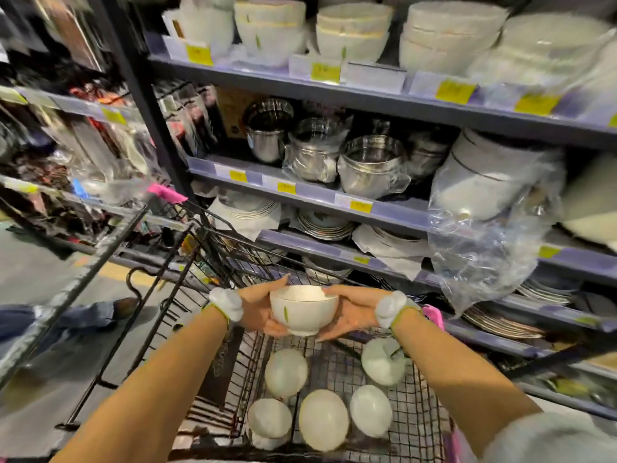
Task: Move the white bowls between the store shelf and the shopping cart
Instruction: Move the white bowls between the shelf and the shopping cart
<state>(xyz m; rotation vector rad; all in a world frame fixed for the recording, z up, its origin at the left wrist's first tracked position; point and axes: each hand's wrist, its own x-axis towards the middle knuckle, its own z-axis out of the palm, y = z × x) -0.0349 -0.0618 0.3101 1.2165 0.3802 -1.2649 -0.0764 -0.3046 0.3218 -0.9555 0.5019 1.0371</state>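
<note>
Both hands are up over the black wire-mesh shopping cart (417, 412), and between them sits a small round white ceramic bowl with a thin gold rim and a little green leaf mark (303, 309). The left hand (258, 310) cups its left side and the right hand (350, 312) its right, fingers curled under the base, thumbs along the rim, so the bowl is clamped from both sides, upright, in the air above the basket.

Down in the cart, five more round white bowls (323, 419) lie on the mesh floor, close together and smooth; at least one stands open side up, the others are too blurred to tell.

Behind, the grey metal store shelf (334, 91) carries stacks of white bowls with gold rims (354, 28) on its top level. The level below holds shiny steel pots and cups (370, 165), some in clear plastic wrap. Lower still, flat stacks of plates (325, 223) show. Yellow price tags (325, 72) line the shelf edges, their printing too blurred to read.
</note>
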